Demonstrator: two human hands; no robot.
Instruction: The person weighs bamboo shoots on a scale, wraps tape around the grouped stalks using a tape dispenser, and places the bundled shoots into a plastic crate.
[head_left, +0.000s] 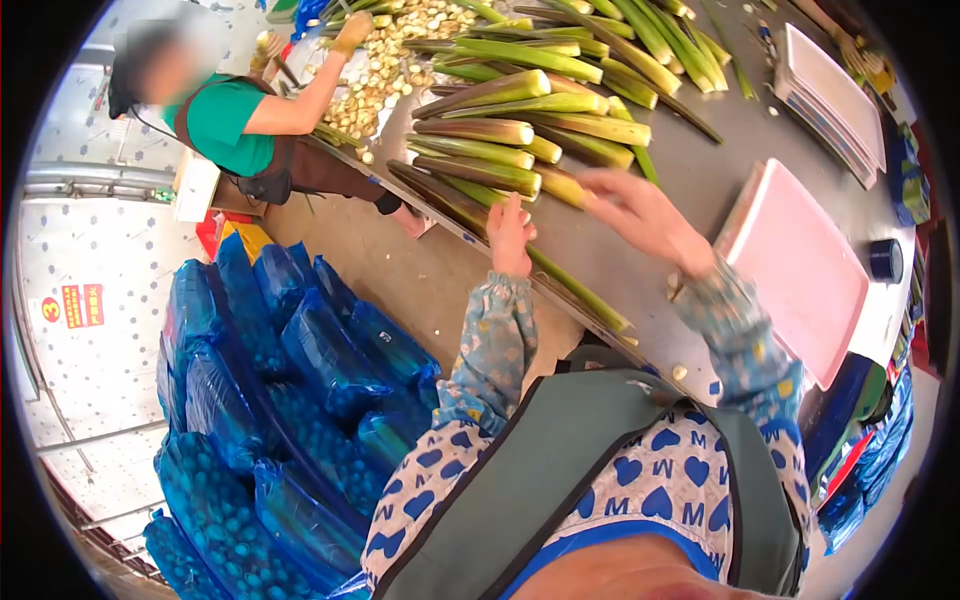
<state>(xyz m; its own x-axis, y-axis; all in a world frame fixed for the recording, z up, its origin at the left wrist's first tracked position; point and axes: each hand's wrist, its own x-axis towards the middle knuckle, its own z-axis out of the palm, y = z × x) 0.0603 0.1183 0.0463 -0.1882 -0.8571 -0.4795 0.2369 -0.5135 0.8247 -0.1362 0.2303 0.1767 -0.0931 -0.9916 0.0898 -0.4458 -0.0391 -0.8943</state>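
A pile of thick green stalks point(480, 132) with pale cut ends lies on the metal table. My left hand point(511, 238) is at the near edge of the pile, its fingers curled close to a cut end. Whether anything is inside those fingers is hidden. Under this hand a long stalk point(580, 292) runs along the table's edge. My right hand point(645, 218) is stretched leftward, slightly blurred, with fingers extended and thumb apart. Its fingertips are close to a yellowish stalk point(562, 187); contact cannot be made out.
Pink trays point(810, 270) are stacked on the right, with more white-rimmed trays point(830, 95) behind. Pale round slices point(385, 75) cover the far left of the table, where a person in green point(235, 125) works. Filled blue bags point(280, 400) are piled on the floor at left.
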